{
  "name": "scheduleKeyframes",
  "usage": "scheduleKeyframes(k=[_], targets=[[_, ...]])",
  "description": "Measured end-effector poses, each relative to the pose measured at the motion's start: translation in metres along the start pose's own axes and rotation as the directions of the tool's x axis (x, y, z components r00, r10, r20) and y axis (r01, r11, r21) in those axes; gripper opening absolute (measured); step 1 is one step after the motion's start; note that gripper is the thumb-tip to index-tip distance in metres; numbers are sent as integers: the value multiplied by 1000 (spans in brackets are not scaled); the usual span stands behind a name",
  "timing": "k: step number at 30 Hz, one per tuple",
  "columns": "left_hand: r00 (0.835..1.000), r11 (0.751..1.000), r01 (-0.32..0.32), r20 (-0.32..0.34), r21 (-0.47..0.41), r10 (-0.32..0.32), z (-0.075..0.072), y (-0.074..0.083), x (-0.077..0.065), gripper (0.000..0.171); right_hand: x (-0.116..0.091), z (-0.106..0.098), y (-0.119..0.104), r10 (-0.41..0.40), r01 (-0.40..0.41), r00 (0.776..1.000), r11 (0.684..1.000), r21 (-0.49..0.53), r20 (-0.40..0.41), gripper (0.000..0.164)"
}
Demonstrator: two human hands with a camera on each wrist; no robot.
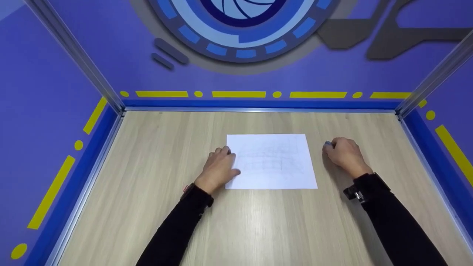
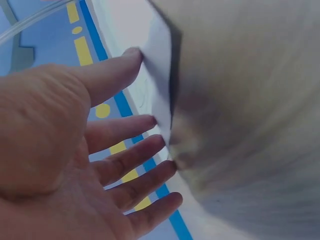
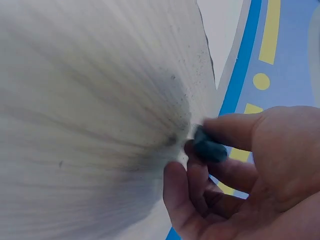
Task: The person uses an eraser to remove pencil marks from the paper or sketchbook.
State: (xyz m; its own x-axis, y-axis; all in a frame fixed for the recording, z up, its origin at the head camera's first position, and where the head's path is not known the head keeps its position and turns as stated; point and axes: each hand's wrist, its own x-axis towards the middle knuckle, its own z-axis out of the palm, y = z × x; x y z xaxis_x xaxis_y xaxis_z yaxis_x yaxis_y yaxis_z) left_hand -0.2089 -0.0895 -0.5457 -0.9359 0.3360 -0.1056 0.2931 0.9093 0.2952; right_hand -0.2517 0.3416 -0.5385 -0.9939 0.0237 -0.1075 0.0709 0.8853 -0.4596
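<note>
So the worktop (image 1: 258, 225) is pale wood-look stuff with the grain running front to back, boxed in by walls on three sides. The back wall (image 1: 99, 33) is purple-blue with a big round graphic (image 1: 242, 38) in blues at the top, some grey-brown shapes (image 1: 343, 33) off to the right, and a row of yellow bars (image 1: 239, 94) and dots along the bottom, just above a darker blue band (image 1: 258, 103). Side walls have the same yellow dashes. Metal posts (image 1: 77, 51) run up the two back corners.

The paper (image 1: 269, 179) lies flat-ish around the middle of the worktop, white with faint grey smudges and one short darker line. The left hand (image 1: 218, 168) is at its left edge, fingers loosely extended, thumb over the sheet, not gripping anything. The right hand (image 1: 345, 155) is just off the right edge, fingers curled, pinching a small blue-green lump (image 3: 211, 151). Dark specks (image 3: 187, 95) dot the worktop near it. Both sleeves (image 1: 168, 229) are black.
</note>
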Motion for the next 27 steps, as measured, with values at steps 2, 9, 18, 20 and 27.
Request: scheduleKeyframes(k=[2, 9, 18, 20, 27], targets=[[1000, 1000, -3, 2, 15, 3, 0, 3, -4, 54, -2, 0, -1, 1, -1, 1000, 1000, 2, -19, 36], [1000, 999, 19, 7, 35, -19, 2, 13, -16, 56, -5, -1, -14, -25, 25, 1000, 998, 52, 0, 38], [998, 998, 55, 2, 6, -55, 7, 9, -15, 70, -6, 4, -63, -37, 23, 993, 991, 131, 110, 42], [998, 998, 62, 33, 4, -62, 9, 7, -14, 75, -8, 10, -73, -60, 42, 990, 989, 141, 130, 44], [997, 999, 49, 62, 11, -50, 10, 6, -14, 80, -11, 37, -109, -101, 77, 975, 989, 127, 198, 40]])
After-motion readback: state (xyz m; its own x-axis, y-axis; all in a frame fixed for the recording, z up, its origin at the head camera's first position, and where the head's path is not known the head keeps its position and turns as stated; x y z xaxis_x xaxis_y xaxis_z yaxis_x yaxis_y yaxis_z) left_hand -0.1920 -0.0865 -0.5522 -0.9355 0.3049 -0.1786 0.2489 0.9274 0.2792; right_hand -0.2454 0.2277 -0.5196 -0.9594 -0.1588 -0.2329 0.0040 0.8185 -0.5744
